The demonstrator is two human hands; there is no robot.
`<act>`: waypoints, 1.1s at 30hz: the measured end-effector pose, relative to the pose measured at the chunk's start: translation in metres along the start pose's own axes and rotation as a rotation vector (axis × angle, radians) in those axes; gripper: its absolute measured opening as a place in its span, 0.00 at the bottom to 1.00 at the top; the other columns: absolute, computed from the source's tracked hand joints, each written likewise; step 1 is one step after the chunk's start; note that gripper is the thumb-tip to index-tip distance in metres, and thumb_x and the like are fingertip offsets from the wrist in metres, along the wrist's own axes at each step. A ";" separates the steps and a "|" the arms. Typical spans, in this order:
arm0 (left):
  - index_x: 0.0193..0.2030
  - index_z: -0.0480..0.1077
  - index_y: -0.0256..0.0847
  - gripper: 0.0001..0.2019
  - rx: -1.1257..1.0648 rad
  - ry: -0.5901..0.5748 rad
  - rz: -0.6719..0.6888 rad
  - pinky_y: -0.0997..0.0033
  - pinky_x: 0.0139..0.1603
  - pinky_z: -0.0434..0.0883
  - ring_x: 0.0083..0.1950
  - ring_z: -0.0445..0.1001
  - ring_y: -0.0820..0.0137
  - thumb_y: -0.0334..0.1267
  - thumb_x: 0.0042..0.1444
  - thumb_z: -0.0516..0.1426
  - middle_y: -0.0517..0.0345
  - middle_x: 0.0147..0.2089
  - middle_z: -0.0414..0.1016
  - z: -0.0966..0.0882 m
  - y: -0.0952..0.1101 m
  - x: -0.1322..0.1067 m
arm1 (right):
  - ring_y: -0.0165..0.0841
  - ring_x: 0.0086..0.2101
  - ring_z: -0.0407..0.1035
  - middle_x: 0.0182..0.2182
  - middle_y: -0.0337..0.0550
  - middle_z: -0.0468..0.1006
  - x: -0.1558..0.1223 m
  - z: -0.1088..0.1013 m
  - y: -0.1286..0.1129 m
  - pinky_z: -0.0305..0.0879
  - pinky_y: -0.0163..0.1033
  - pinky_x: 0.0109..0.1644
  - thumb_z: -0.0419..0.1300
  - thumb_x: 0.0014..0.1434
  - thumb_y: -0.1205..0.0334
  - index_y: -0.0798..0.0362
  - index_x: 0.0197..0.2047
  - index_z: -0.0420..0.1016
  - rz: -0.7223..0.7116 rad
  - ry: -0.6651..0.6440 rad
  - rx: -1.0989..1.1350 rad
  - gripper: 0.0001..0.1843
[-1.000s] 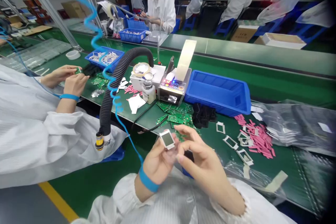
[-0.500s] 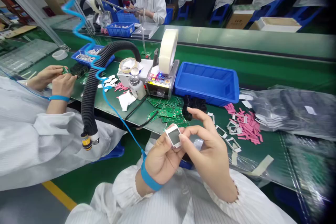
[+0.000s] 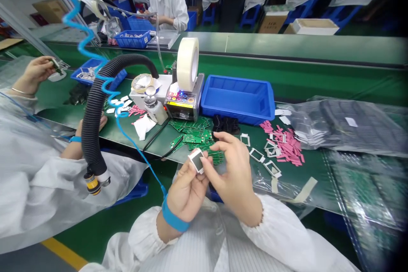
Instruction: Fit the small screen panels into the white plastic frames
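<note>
A small white-framed square part [image 3: 196,160] with a dark central window is held up over the near edge of the bench [image 3: 159,144], in front of a loose pile of green circuit boards [image 3: 191,138]. It is gripped by the left hand [image 3: 186,191], whose fingers are closed around its lower portion. The right hand [image 3: 236,178] is held partly open, with the right thumb [image 3: 205,166] placed against the part's right edge and the other fingers raised and spread. A blue wrist strap [image 3: 174,219] is worn on the left wrist.

The part is judged to be light and stiff, though its narrow frame offers little purchase, and its smooth faces may prove slippery. The dark window is considered the most fragile area and should not be pressed. Hold is best taken by the outer edges of the frame, between the fingertips.

Loose white rectangular frames [image 3: 256,155] are laid on the bench to the right, beside a heap of pink strips [image 3: 282,146]. A blue plastic tote [image 3: 237,100] is placed beyond them. A small green board is held well apart, at far left, by a co-worker's hand [image 3: 35,74].
</note>
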State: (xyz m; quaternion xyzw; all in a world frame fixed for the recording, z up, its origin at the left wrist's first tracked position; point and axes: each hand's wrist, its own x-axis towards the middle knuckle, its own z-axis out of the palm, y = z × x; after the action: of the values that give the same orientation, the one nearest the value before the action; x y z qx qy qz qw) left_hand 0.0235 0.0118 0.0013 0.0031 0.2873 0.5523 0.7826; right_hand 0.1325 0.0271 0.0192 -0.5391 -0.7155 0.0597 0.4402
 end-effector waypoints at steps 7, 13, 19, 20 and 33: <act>0.35 0.76 0.39 0.06 0.217 -0.057 -0.208 0.80 0.28 0.68 0.26 0.71 0.79 0.35 0.49 0.63 0.61 0.27 0.76 -0.036 0.009 0.001 | 0.50 0.58 0.54 0.60 0.54 0.63 -0.025 -0.005 0.024 0.47 0.63 0.58 0.49 0.63 0.50 0.58 0.59 0.61 -0.475 -0.444 -0.128 0.26; 0.40 0.77 0.35 0.15 0.313 -0.167 -0.203 0.72 0.45 0.68 0.40 0.75 0.71 0.36 0.44 0.66 0.51 0.37 0.79 -0.047 0.010 -0.002 | 0.34 0.42 0.68 0.43 0.43 0.77 -0.024 -0.007 0.032 0.59 0.48 0.52 0.54 0.61 0.68 0.51 0.42 0.70 -0.325 -0.322 0.216 0.07; 0.46 0.74 0.38 0.19 0.127 -0.155 -0.137 0.75 0.40 0.70 0.37 0.74 0.74 0.40 0.47 0.64 0.54 0.40 0.78 -0.044 0.010 0.002 | 0.32 0.36 0.67 0.35 0.36 0.79 -0.013 0.005 0.019 0.53 0.49 0.54 0.56 0.60 0.70 0.51 0.38 0.70 -0.429 -0.159 0.241 0.05; 0.45 0.75 0.38 0.16 0.107 -0.120 -0.106 0.77 0.37 0.70 0.36 0.74 0.75 0.38 0.48 0.64 0.56 0.38 0.79 -0.045 0.012 0.003 | 0.32 0.37 0.66 0.36 0.37 0.79 -0.010 0.008 0.020 0.53 0.49 0.54 0.56 0.61 0.65 0.51 0.39 0.71 -0.455 -0.198 0.227 0.04; 0.38 0.72 0.37 0.11 0.211 -0.013 0.003 0.68 0.41 0.72 0.33 0.77 0.71 0.39 0.49 0.63 0.49 0.37 0.81 -0.066 0.055 0.003 | 0.36 0.37 0.63 0.35 0.44 0.75 0.043 0.065 0.082 0.51 0.52 0.48 0.56 0.59 0.70 0.53 0.28 0.75 -0.417 -0.316 -0.267 0.10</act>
State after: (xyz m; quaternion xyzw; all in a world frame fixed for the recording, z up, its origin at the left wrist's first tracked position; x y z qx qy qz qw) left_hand -0.0531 0.0145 -0.0376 0.0896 0.3386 0.5203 0.7789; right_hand 0.1450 0.1211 -0.0414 -0.4175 -0.8721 -0.0437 0.2513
